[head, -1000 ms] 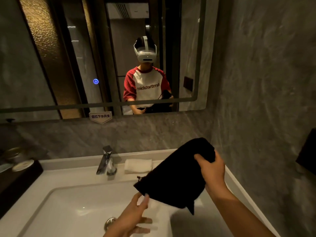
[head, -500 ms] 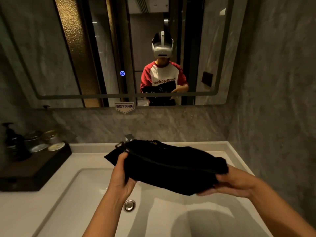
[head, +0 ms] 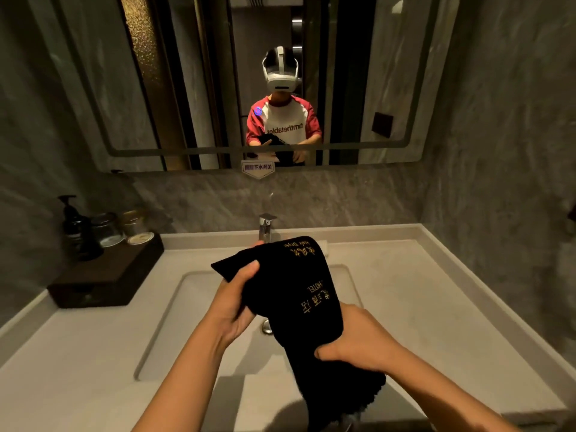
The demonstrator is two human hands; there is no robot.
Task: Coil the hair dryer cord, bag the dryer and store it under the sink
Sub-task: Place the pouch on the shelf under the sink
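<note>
A black cloth bag (head: pixel 290 294) with gold lettering hangs over the white sink basin (head: pixel 187 307), held lengthwise between both hands. My left hand (head: pixel 233 304) grips its upper left part, thumb on the fabric. Lower down, my right hand (head: pixel 352 341) is closed around its right side, and the gathered end (head: pixel 349 397) droops below that hand. The bag looks bulky. The hair dryer and its cord are hidden from view.
A chrome faucet (head: pixel 266 227) stands behind the bag. At the left of the counter a dark wooden tray (head: pixel 106 275) holds a pump bottle (head: pixel 74 226) and glass jars (head: pixel 124 227). A wall mirror (head: pixel 218 88) reflects a person. Grey marble walls close in at the right.
The bag has turned from lying crosswise to running front to back, lettering up. My right hand has dropped toward me; my left has shifted to the bag's upper corner. The camera tilted down.
</note>
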